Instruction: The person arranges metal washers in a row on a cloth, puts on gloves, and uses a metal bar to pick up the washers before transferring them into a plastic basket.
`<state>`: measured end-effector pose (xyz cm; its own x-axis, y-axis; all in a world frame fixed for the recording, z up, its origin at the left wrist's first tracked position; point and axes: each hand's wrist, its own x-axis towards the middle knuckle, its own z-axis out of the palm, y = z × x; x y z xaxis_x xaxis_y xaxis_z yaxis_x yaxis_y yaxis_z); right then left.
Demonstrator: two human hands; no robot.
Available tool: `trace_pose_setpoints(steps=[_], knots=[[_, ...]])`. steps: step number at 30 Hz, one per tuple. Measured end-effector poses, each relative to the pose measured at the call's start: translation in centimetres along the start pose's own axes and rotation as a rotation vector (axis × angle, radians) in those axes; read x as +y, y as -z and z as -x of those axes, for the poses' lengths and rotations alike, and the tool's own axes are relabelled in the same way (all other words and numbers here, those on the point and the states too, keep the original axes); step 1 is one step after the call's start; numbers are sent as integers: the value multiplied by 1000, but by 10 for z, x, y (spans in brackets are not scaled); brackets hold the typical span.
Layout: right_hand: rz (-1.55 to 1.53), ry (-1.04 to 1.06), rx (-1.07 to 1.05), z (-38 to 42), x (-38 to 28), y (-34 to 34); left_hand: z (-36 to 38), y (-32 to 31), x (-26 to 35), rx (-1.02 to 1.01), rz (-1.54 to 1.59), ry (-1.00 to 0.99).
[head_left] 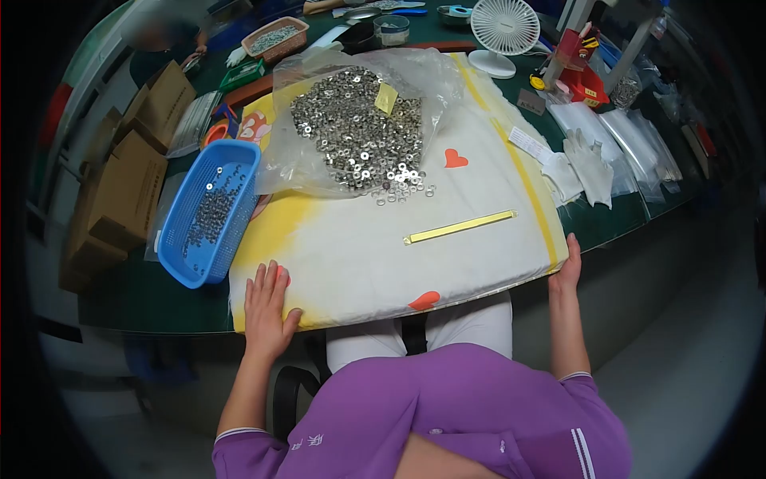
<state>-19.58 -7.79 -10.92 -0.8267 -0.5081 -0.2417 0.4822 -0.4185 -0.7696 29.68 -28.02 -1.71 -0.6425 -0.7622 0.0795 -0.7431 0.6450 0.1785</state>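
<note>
My left hand lies flat on the near left corner of a padded white and yellow cloth, fingers spread, holding nothing. At the near right corner, my right hand rests against the cloth's edge; its fingers are partly hidden, so its grip is unclear. A yellow strip lies on the cloth between my hands. Farther back, a clear plastic bag spreads open under a heap of small metal washers, with a yellow tag on top. Left of the cloth, a blue basket holds small dark metal parts.
Cardboard boxes stand at the left. White gloves and plastic bags lie at the right. A white fan, a red bin and a pink basket are at the back. Another person is at the back left.
</note>
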Motion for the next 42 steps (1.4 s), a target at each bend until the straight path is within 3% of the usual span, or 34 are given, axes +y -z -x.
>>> trace_pose_setpoints(steps=[7, 11, 21, 23, 25, 27, 29, 32, 34, 36, 38, 42], knots=[[50, 23, 68, 2, -1, -3, -1, -2, 0, -8, 9, 12], [54, -43, -88, -4, -4, 6, 1, -4, -5, 22, 27, -4], [154, -34, -26, 0, -10, 2, 0, -2, 0, 67, 72, 40], [298, -137, 34, 20, -24, -16, 0, -1, 1, 80, 87, 60], [644, -394, -9, 27, -55, -12, -1, -1, 1, 74, 86, 66], [1087, -776, -276, 22, -95, -8, -1, -2, 0, 63, 97, 75], [1455, -723, -601, 32, -127, -40, -2, -2, 0, 104, 101, 66], [1276, -396, -678, 34, -138, -93, -1, -6, -3, 170, 109, 56], [1290, -229, -732, 35, -122, -136, -2, -7, 1, 254, 138, 51], [1442, 167, -831, 28, -90, -158, -2, -9, -2, 276, 207, 71], [1603, 363, -1081, 24, -69, -186, -2, -11, -5, 335, 308, 88], [1650, 568, -1279, 18, -23, -201, -1, -16, -8, 421, 462, 237]])
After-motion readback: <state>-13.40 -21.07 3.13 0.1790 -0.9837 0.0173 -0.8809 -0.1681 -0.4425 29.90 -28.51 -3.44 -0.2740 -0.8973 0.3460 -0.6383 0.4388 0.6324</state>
